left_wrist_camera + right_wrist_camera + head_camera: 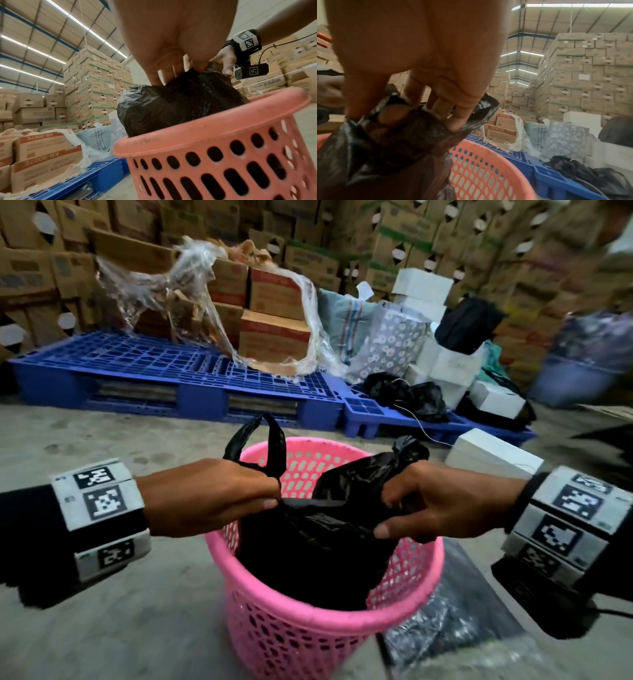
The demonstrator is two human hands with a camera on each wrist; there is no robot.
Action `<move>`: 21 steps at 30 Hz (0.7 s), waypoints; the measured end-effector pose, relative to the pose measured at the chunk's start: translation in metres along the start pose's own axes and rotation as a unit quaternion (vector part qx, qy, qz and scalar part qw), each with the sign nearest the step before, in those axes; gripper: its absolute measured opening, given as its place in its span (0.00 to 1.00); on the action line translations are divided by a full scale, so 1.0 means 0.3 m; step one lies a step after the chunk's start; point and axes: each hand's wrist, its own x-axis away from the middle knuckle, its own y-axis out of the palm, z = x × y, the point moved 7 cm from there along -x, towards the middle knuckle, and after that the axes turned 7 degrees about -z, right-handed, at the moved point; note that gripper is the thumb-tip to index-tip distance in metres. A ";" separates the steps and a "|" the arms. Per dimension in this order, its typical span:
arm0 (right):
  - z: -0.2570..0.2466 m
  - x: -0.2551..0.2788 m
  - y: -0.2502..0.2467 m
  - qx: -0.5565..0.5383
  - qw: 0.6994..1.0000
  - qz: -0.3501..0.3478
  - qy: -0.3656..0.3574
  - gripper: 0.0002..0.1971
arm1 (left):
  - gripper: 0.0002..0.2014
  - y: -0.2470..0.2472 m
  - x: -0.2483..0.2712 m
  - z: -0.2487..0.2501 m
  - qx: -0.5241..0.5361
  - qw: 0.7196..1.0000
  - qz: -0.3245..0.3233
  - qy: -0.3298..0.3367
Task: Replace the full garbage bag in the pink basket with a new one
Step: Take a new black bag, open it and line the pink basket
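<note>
A pink perforated basket [342, 628] stands on the concrete floor just in front of me. A bulging black garbage bag [318, 553] sits in it, its top rising above the rim. My left hand [219, 498] pinches the bag's left handle loop, which sticks up behind my fingers. On the other side my right hand [431, 501] grips the bunched right handle. In the left wrist view the bag [171, 105] swells above the basket rim [205, 125]. The right wrist view shows my fingers [460, 111] curled into the bag's gathered plastic [385, 142].
Blue plastic pallets [154, 371] lie behind the basket with cardboard boxes [274, 337] in torn clear wrap. White boxes [493, 453], a floral bag [390, 344] and loose black bags [411, 395] crowd the right. A flat plastic packet [455, 628] lies by the basket's right side. Stacked cartons wall the back.
</note>
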 end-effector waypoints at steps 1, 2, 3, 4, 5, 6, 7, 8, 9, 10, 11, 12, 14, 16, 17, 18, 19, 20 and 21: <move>-0.001 0.021 0.001 0.020 1.000 0.005 -0.008 0.19 | 0.15 -0.001 0.009 0.016 -0.015 1.000 0.006 0.014; -0.007 0.043 0.005 0.052 0.998 0.011 -0.016 0.19 | 0.14 -0.001 0.019 0.035 -0.032 0.999 0.007 0.025; -0.011 0.064 0.012 0.090 0.996 0.015 -0.024 0.18 | 0.13 0.003 0.032 0.052 -0.044 0.999 0.011 0.030; -0.020 0.086 0.023 0.120 0.992 0.019 -0.033 0.17 | 0.12 0.004 0.045 0.066 -0.049 0.998 0.015 0.032; -0.028 0.107 0.036 0.142 0.989 0.023 -0.047 0.17 | 0.12 0.009 0.059 0.082 -0.043 0.998 0.018 0.030; -0.033 0.128 0.044 0.148 0.987 0.030 -0.059 0.17 | 0.12 0.009 0.072 0.093 -0.034 0.999 0.018 0.027; -0.032 0.148 0.053 0.140 0.987 0.035 -0.067 0.17 | 0.11 0.012 0.085 0.106 -0.025 0.999 0.013 0.022; -0.028 0.166 0.066 0.121 0.989 0.033 -0.075 0.17 | 0.11 0.017 0.096 0.122 -0.023 1.000 0.011 0.016; -0.025 0.181 0.076 0.099 0.991 0.030 -0.084 0.17 | 0.11 0.019 0.107 0.133 -0.023 1.000 0.012 0.010; -0.022 0.195 0.087 0.074 0.992 0.031 -0.101 0.16 | 0.11 0.022 0.118 0.152 -0.022 1.000 0.010 0.004; -0.018 0.207 0.093 0.051 0.991 0.034 -0.119 0.16 | 0.11 0.023 0.126 0.169 -0.020 1.000 0.007 -0.001; -0.010 0.215 0.102 0.029 0.990 0.032 -0.134 0.16 | 0.10 0.027 0.133 0.191 -0.017 1.000 0.000 -0.008; 0.026 0.227 0.130 -0.022 0.990 0.018 -0.136 0.21 | 0.07 0.041 0.140 0.236 -0.027 0.999 -0.016 -0.016; 0.083 0.230 0.176 -0.072 0.991 -0.015 -0.112 0.26 | 0.07 0.064 0.150 0.281 -0.029 0.999 -0.032 -0.030; 0.112 0.229 0.198 -0.093 0.991 -0.042 -0.090 0.25 | 0.08 0.071 0.158 0.295 -0.019 0.999 -0.033 -0.031; 0.135 0.230 0.224 -0.121 0.987 -0.067 -0.079 0.21 | 0.08 0.083 0.166 0.313 -0.009 0.999 -0.035 -0.039; 0.150 0.238 0.241 -0.148 0.982 -0.090 -0.076 0.15 | 0.07 0.096 0.169 0.324 0.004 0.998 -0.038 -0.046; 0.155 0.244 0.257 -0.169 0.976 -0.108 -0.081 0.13 | 0.07 0.111 0.172 0.332 0.021 0.997 -0.045 -0.059; 0.164 0.246 0.270 -0.181 0.973 -0.120 -0.082 0.12 | 0.07 0.124 0.173 0.337 0.038 0.996 -0.051 -0.070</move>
